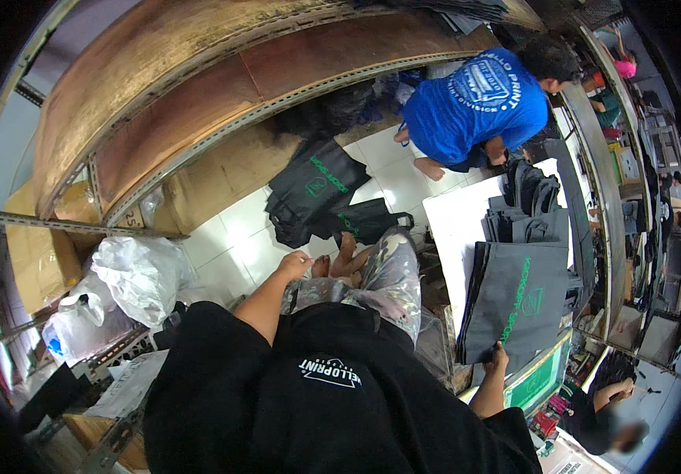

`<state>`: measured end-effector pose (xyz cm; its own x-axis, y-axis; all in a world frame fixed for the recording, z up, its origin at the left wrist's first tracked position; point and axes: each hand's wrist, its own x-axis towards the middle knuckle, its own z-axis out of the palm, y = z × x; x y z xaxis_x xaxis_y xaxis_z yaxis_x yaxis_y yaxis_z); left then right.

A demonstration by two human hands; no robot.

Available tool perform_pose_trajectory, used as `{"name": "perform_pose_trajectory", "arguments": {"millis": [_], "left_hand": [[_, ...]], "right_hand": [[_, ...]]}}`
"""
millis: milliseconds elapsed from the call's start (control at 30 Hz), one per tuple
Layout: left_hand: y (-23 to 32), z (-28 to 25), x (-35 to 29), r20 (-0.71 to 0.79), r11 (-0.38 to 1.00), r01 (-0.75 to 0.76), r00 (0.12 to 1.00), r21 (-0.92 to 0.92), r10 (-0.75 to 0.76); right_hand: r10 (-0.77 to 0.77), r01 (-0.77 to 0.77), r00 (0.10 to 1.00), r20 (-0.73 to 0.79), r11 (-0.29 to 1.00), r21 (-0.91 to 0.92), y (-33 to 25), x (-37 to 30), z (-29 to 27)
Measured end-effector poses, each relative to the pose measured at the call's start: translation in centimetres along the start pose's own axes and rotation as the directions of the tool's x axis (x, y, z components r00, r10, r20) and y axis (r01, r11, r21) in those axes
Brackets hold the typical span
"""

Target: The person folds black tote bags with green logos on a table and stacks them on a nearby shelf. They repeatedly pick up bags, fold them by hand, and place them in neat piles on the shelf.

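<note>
grey tote bags lie stacked on the white table at the right, more standing at its far end. right hand pinches the top bag's near edge. left hand rests loosely curled, empty, on the knee. black bags on the far floor look undone.

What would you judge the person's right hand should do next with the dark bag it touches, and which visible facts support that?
Probably close the right hand on the near edge of the top dark bag and lift it off the stack. The fingers already rest at that edge, the bag lies flat and uppermost on a pile of similar bags, and the left hand rests free on the knee.
</note>
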<state>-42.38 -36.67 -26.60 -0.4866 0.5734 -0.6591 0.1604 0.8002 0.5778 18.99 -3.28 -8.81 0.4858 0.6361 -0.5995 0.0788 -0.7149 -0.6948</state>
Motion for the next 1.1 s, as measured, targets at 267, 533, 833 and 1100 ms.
{"name": "perform_pose_trajectory", "arguments": {"millis": [267, 533, 833, 1100], "left_hand": [[-1.3, -0.9, -1.9, -0.249, 0.915, 0.005, 0.962, -0.404, -0.115], [-9.9, 1.5, 0.6, -0.191, 0.441, 0.067, 0.835, -0.895, -0.515], [-11.4, -0.2, 4.8, -0.204, 0.461, 0.036, 0.864, -0.886, -0.461], [-3.4, -5.7, 2.9, -0.756, 0.973, -0.112, 0.65, -0.2, -0.081]], "right_hand": [[0.052, -0.057, 0.99, 0.131, 0.998, 0.032, 1.2, 3.8, -3.2], [0.033, -0.031, 0.99, 0.14, 0.999, -0.02, -0.5, 1.2, -1.9], [0.054, -0.044, 0.976, 0.209, 0.998, -0.05, 0.3, 1.6, -1.5], [0.005, -0.006, 0.989, 0.146, 1.0, 0.008, 1.4, 3.6, -2.1]]}}
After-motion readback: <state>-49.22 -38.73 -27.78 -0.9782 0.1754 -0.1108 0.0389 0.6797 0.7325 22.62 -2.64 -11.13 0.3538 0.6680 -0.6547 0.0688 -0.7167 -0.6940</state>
